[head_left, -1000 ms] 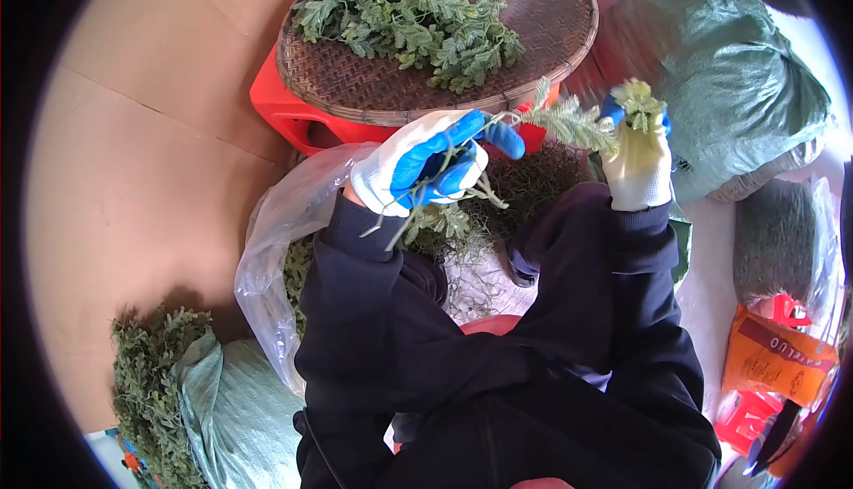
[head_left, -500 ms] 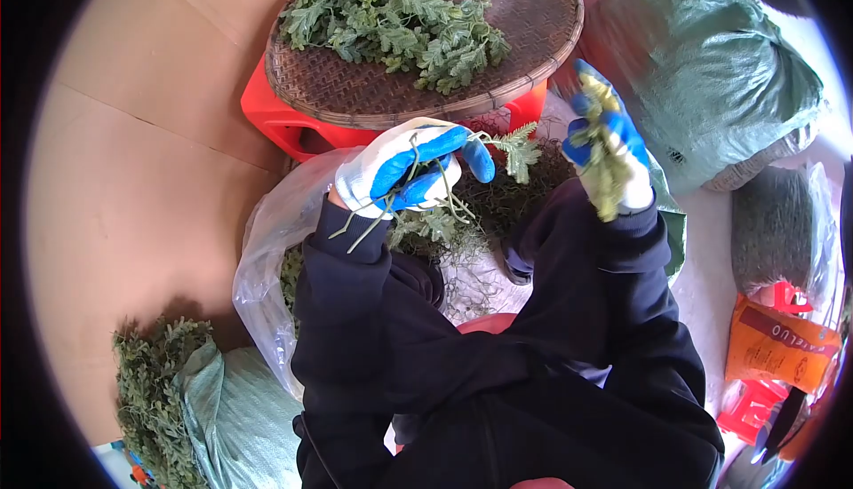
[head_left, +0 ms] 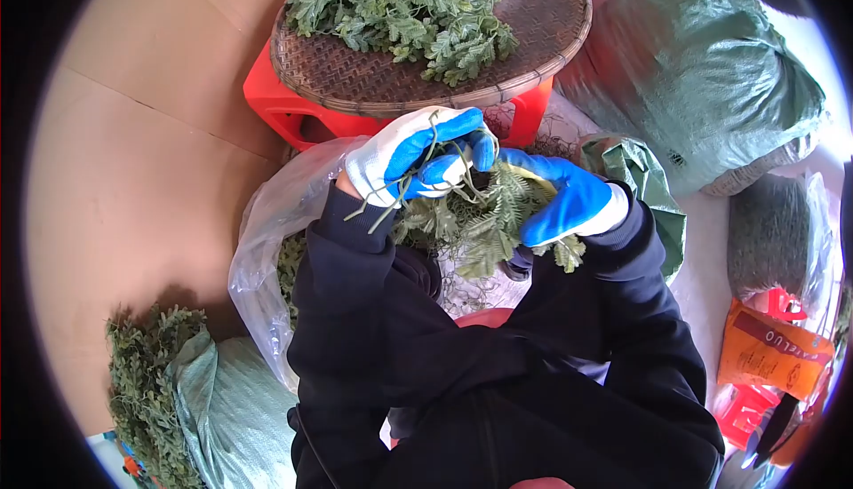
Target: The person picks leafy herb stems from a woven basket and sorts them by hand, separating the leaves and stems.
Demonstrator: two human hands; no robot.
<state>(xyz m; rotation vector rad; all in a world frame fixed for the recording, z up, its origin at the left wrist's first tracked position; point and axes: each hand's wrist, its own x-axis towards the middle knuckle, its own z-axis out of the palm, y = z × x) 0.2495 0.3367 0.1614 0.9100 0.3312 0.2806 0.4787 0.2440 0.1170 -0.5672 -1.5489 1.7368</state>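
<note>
Nearest, my dark sleeves [head_left: 346, 254] reach forward over my lap. My right hand [head_left: 577, 203], which half a second earlier stood well apart on the right with a sprig, has now swung in until its fingertips meet those of my left; my left hand [head_left: 418, 156] has barely shifted. Leaf and stem are thus brought together in front of me, and I judge this a gathering of sprigs between the two hands.

Grip, right: partly closed, fingers extended and thumb bent below them, around leafy sprigs [head_left: 487, 238] that hang beneath the palm. Grip, left: curled nearly closed, thumb and forefinger drawn together, around thin stems [head_left: 383, 219] whose ends stick out toward my wrist; how firmly they are pinched, I cannot tell.

Beyond, a clear plastic bag [head_left: 258, 249] stands beside my left arm. Farther off, a woven tray [head_left: 373, 91] rests on a red stool [head_left: 275, 98], bearing a heap of cut foliage [head_left: 400, 9].
</note>
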